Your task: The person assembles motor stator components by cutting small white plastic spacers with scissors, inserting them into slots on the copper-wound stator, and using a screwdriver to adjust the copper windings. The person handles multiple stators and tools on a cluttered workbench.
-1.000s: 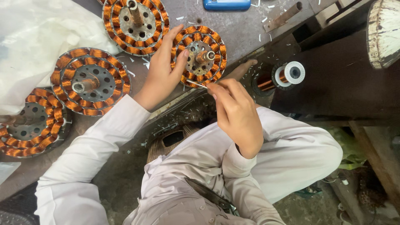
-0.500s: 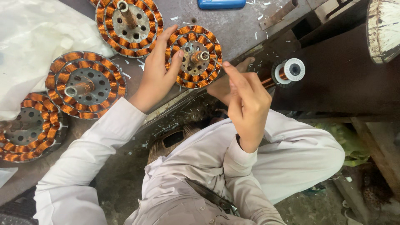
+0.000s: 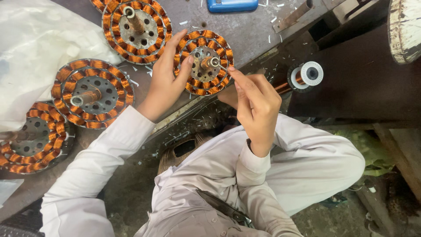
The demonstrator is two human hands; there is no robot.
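1. Head view: the left hand [image 3: 164,81] rests on the grey surface [image 3: 250,33] with its fingers [image 3: 177,41] spread and pressed against the left rim of a round copper-wound stator [image 3: 204,62], gripping it at the edge. This stator lies near the front edge of the surface, its short metal shaft [image 3: 209,62] pointing up at its centre.
2. The right hand [image 3: 256,105] hangs just right of and below that stator, its fingers [image 3: 237,79] pinched together close to the stator's lower right rim; whether they hold a fine wire is too small to tell.
3. Right of the stator, beyond the surface's edge, sits a spool of copper wire [image 3: 305,75] with white flanges.
4. Up and left of the stator stands a second wound stator [image 3: 137,30] with a taller shaft; farther left lies a third [image 3: 92,93], and at the far left edge a fourth [image 3: 30,138].
5. Above the stator, at the top edge of the frame, lies a blue flat object [image 3: 231,5]. A white plastic sheet [image 3: 39,39] covers the surface well to the stator's left.
6. Below the stator, the person's pale sleeves and trousers [image 3: 307,153] fill the foreground.
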